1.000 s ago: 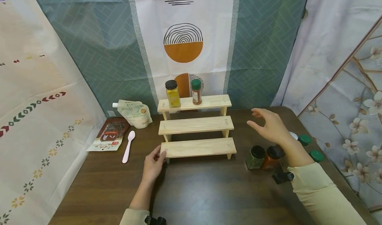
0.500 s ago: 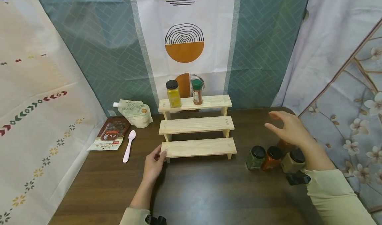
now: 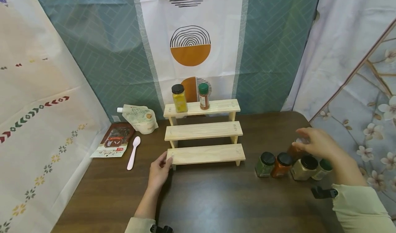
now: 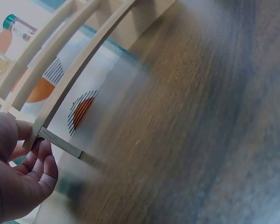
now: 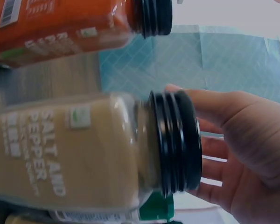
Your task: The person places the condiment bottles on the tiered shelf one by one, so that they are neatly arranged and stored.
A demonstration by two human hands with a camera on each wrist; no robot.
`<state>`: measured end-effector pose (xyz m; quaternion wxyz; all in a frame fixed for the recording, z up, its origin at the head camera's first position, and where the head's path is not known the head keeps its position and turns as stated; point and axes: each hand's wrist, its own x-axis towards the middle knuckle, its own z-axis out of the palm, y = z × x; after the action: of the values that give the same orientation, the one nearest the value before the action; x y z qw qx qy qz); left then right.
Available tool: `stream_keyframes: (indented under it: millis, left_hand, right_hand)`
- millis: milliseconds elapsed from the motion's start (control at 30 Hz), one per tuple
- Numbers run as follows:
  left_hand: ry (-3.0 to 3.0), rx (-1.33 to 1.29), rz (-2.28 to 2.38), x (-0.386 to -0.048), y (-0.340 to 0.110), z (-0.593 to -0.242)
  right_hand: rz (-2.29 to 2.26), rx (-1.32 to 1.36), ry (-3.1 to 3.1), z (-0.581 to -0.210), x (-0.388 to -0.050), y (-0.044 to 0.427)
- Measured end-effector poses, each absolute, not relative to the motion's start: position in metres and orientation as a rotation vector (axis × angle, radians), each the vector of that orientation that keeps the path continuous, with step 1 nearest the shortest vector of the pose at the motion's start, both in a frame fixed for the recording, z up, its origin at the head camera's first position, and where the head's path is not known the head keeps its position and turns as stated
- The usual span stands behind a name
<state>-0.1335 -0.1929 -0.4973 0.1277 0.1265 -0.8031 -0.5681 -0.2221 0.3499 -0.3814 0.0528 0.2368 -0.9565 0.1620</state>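
A three-tier wooden display rack (image 3: pixel 204 154) stands mid-table. My left hand (image 3: pixel 159 169) pinches the left end of its lowest step, thumb on top; the left wrist view shows the fingers curled beneath the board. At right, my right hand (image 3: pixel 321 143) hovers with spread, bent fingers around the top of a reddish-brown jar (image 3: pixel 294 153), whose pale lid is partly hidden; no firm grip shows. In the right wrist view, a black-capped salt and pepper jar (image 5: pixel 84 154) stands in front of that hand.
A yellow jar (image 3: pixel 179 100) and a green-capped bottle (image 3: pixel 204 97) stand on the top step. Green (image 3: pixel 265 165) and orange (image 3: pixel 281 166) jars and a green-capped jar (image 3: pixel 321 170) crowd the right. Pouches (image 3: pixel 140 119) and a pink spoon (image 3: pixel 133 153) lie left.
My right hand has moved right and down from beside the rack to the group of jars. The left hand has stayed on the lowest step.
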Motion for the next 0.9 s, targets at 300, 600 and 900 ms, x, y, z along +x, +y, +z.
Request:
stream_keyframes:
  millis: [300,600,900]
  left_hand:
    - [-2.329,0.358,-1.661,-0.130,-0.193,-0.498]
    - [-2.333,0.364,-1.651,-0.132,-0.193,-0.498]
    - [-2.339,0.360,-1.645,-0.132,-0.192,-0.498]
  right_hand:
    - [0.448,0.750,-2.888,-0.392,-0.220,0.360]
    - [0.421,0.760,-2.867,-0.396,-0.220,0.361]
    - [0.444,0.719,-2.821,-0.402,-0.219,0.359]
